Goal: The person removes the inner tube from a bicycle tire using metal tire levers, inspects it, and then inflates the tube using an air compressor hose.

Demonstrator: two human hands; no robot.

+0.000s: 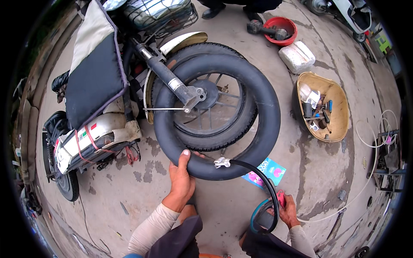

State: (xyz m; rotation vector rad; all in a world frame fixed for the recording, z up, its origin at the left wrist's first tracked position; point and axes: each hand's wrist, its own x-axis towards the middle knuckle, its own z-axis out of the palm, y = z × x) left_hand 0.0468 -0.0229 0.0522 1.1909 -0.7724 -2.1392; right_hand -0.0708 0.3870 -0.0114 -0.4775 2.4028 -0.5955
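A swollen black inner tube (270,112) stands in front of a spoked scooter wheel with a treaded tyre (211,145). My left hand (180,178) grips the tube's lower left, thumb on the near side and fingers behind. A silver clip-on chuck (222,162) sits at the tube's lower inner edge, where the valve itself is hidden. From it a black hose (269,185) loops down toward my right hand (288,211). Closed around a red air inflator handle (281,198), that hand is low at the right. The wheel hub hangs at the fork leg (167,77).
Left lies the scooter's white body (107,127) with a padded cover (97,81). A tan bin of tools (342,112), a white block-like bundle (297,57) and a red bowl with a power tool (291,28) are rightward. A pale air line (363,187) crosses the ground. Someone's shoes (214,11) show beyond.
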